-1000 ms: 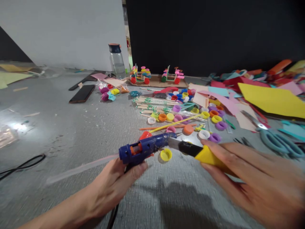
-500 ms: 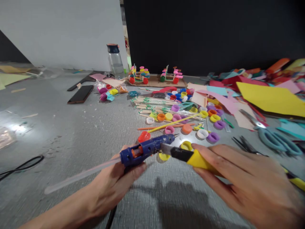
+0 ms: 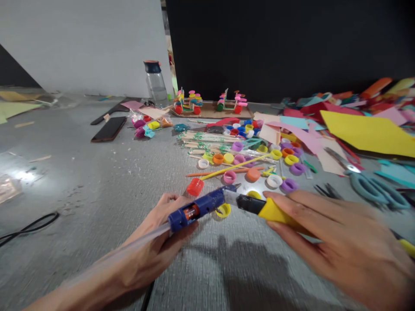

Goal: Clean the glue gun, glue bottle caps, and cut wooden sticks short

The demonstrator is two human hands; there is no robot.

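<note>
Knife [image 3: 259,206] blade against glue gun [image 3: 202,207] (both gripped)

Craft workspace, grey table [image 3: 97,181] strewn with coloured bottle caps [image 3: 256,160], paper sheets [image 3: 366,131], wooden sticks [image 3: 207,138], scissors [image 3: 372,188], finished cap models [image 3: 210,103] on cardboard

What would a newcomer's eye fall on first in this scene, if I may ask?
First, the two hands at the near centre: the left hand holds a blue glue gun, and the right hand holds a yellow knife with its blade at the gun's front end. Behind them, bright bottle caps lie scattered over the grey table, with a large yellow paper sheet at the far right.
</note>
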